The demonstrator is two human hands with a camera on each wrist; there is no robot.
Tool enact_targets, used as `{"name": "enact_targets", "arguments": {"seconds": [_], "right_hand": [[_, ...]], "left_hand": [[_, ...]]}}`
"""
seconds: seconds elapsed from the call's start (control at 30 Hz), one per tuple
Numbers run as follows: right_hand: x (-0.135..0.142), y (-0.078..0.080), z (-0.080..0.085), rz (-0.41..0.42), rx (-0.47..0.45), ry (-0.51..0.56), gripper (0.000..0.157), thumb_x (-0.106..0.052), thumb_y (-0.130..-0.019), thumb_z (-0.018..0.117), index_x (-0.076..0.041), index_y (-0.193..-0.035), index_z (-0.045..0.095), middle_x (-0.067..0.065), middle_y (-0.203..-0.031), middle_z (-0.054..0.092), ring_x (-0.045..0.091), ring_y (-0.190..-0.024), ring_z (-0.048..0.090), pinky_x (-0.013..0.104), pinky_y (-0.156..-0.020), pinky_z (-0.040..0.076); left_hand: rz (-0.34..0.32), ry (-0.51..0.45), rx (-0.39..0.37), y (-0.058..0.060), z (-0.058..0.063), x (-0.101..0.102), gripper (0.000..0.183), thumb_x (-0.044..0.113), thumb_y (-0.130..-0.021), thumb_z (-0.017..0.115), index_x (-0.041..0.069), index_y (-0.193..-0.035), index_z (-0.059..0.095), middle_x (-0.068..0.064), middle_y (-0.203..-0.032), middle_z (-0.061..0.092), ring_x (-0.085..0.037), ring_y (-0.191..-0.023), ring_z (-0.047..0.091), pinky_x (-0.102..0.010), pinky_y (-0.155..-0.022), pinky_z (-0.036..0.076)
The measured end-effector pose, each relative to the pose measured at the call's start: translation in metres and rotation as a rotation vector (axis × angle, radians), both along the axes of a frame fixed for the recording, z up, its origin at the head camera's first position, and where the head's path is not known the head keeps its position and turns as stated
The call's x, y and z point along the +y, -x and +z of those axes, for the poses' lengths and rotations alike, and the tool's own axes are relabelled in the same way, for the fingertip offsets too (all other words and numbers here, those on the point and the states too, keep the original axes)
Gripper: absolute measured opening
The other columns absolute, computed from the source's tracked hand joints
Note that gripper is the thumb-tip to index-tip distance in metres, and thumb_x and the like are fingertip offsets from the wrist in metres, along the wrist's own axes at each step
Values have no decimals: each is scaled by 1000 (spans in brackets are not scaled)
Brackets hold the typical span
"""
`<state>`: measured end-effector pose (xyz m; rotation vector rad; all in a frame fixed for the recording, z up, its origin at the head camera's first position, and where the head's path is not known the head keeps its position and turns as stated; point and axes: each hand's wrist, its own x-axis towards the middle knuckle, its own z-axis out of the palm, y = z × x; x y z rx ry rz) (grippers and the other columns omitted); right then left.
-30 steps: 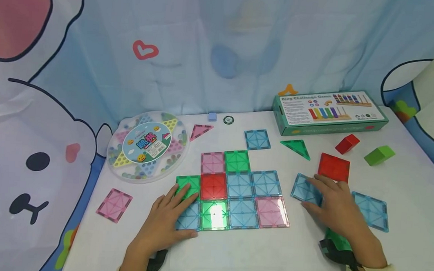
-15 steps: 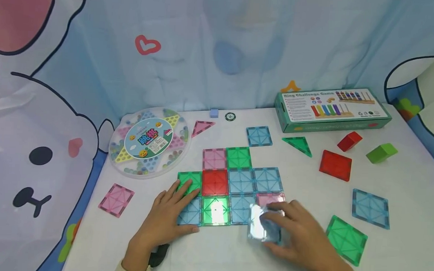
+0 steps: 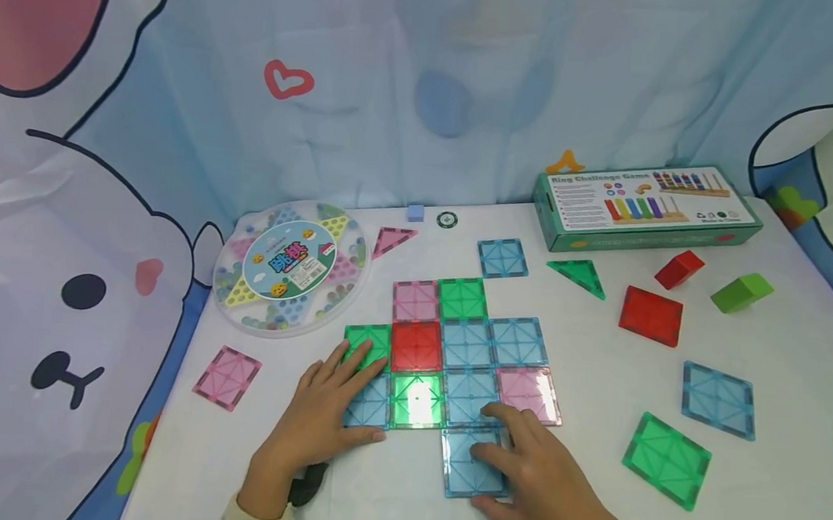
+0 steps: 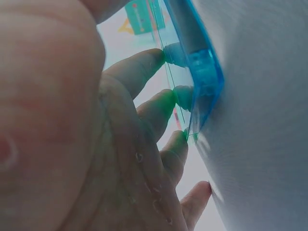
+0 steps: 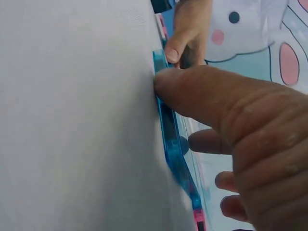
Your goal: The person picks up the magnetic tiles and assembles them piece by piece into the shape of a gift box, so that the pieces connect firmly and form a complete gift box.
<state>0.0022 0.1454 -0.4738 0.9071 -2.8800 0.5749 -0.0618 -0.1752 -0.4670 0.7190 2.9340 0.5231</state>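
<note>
Clock centred on the sheet, 12 = curtain.

Pink tile [image 3: 227, 378] loose at 9, disc [image 3: 289, 269] at 10. Both clear of the hands.

Left hand [image 3: 319, 424] at 8: fingers spread, tips on the corner green [image 3: 360, 335], hand over the left blue [image 3: 374, 403], thumb by that tile's near edge. Reads as bracing. Sheet [image 3: 417, 346] lies flat, mixed colours, edge to edge.

Blue tile [image 3: 464, 468] at 6, below the sheet's third column, far edge at or right against the tile above. Can't confirm full contact along the seam; right end is under the fingers.

Right hand [image 3: 550, 475] between 4 and 5: pinches that blue tile, thumb on its near edge, one fingertip on its face, another reaching over the seam onto the sheet.

Green tile [image 3: 666, 460] between 3 and 4, spare blue [image 3: 719, 400] at 3, loose red [image 3: 651, 315] between 2 and 3.

Risks, my read: thumb shoves too hard towards 12, third column buckles or rides up, since the brace is only on the left. Off-centre push twists the blue tile, seam gaps. If magnetic, a sharp lift-off by those fingers drags it back out.
</note>
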Motion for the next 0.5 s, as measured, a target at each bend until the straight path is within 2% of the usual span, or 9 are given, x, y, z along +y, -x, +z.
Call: {"name": "enact_targets", "arguments": {"seconds": [0.1,0.2,0.3,0.37,0.43,0.5], "right_hand": [[3,3,-4,-40,-34,16,70,-75,-65,65,-36,-123,58,-3,-145,33,12,-120,38,33,-80,54],[9,6,-8,-64,-49,53,83,-77,-61,66,-37,-132,50,-4,-149,29,13,-128,31,36,-83,53],[13,8,-10,-70,-54,92,88,-77,-59,67,-36,-135,48,-4,-151,27,14,-131,29,39,-84,53],[15,9,-10,-70,-54,103,89,-77,-59,67,-36,-135,48,-5,-151,27,15,-132,28,40,-84,52],[15,10,-10,-64,-55,105,88,-77,-59,66,-36,-136,48,-5,-151,27,15,-132,29,40,-85,52],[15,11,-10,-61,-58,101,89,-77,-59,66,-37,-136,47,-6,-151,27,14,-132,28,39,-86,52]], "left_hand": [[12,-19,-13,2,1,-2,92,68,-73,64,34,-149,26,6,-158,15,-26,-145,7,-60,-106,18],[107,-40,9,4,5,-13,86,65,-77,62,30,-149,30,3,-157,20,-26,-144,13,-58,-106,20],[326,-18,80,7,11,-35,79,57,-83,62,23,-148,33,-4,-155,26,-30,-142,20,-61,-104,21],[506,22,67,6,15,-54,79,52,-86,62,17,-148,30,-11,-154,23,-36,-141,18,-65,-103,19],[668,48,-16,3,17,-71,83,51,-87,61,13,-150,24,-18,-155,16,-43,-140,12,-70,-101,15],[770,79,-104,0,18,-85,84,50,-88,59,11,-151,19,-23,-154,11,-48,-138,9,-73,-98,14]]}}
